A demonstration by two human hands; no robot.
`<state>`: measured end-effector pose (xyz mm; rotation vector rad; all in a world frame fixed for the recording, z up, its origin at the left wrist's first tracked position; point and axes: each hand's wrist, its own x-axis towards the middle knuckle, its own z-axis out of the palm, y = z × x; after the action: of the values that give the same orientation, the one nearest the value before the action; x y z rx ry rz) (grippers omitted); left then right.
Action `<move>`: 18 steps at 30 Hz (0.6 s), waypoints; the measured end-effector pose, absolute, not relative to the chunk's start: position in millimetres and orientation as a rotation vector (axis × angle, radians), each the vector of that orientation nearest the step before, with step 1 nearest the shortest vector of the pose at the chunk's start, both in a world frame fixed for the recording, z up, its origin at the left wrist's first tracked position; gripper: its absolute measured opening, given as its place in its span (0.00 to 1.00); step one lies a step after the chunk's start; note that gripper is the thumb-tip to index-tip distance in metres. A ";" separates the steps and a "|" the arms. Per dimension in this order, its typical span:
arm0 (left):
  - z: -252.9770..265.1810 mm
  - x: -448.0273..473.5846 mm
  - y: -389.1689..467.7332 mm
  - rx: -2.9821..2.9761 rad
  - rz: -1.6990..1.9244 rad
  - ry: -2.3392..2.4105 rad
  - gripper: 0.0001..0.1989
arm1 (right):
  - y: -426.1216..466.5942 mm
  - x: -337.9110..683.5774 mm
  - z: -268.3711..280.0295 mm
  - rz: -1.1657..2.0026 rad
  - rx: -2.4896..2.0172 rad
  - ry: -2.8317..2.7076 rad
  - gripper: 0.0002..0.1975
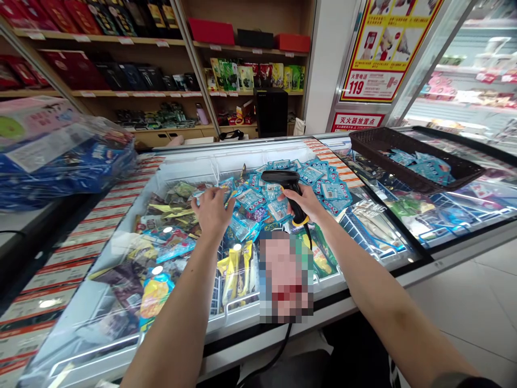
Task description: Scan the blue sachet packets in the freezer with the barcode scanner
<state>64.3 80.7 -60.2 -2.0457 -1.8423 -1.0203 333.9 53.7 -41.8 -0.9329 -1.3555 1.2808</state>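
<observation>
Right hand (310,206) closed round the handle of the scanner (298,209), held over blue packets (332,189) spread across the freezer (343,308). My left hand (213,213) has its fingers spread, near the packets; cannot tell whether it touches. Judgement: keep wrist steady, scanner nose unobstructed, cord (310,237) slack, packets flat.

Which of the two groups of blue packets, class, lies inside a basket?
The smaller group, at the right in the dark brown basket; the larger pile spreads around the barcode scanner in the right hand.
</observation>
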 end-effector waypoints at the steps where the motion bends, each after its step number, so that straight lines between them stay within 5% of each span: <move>1: -62.2 65.1 81.3 -2.076 -0.962 -1.833 0.15 | 53.7 334.1 -41.7 1.282 -0.934 -1.355 0.21; 11: -62.3 68.5 82.1 -2.005 -1.040 -1.816 0.16 | 56.1 333.6 -42.5 1.244 -0.921 -1.326 0.20; 18: -63.0 88.9 79.7 -2.158 -0.880 -1.716 0.26 | 56.6 334.6 -40.6 1.115 -0.920 -1.271 0.21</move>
<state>88.9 79.7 -63.0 -2.1580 -1.7157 -0.8796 334.6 56.6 -40.6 -0.9197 -1.2709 1.1147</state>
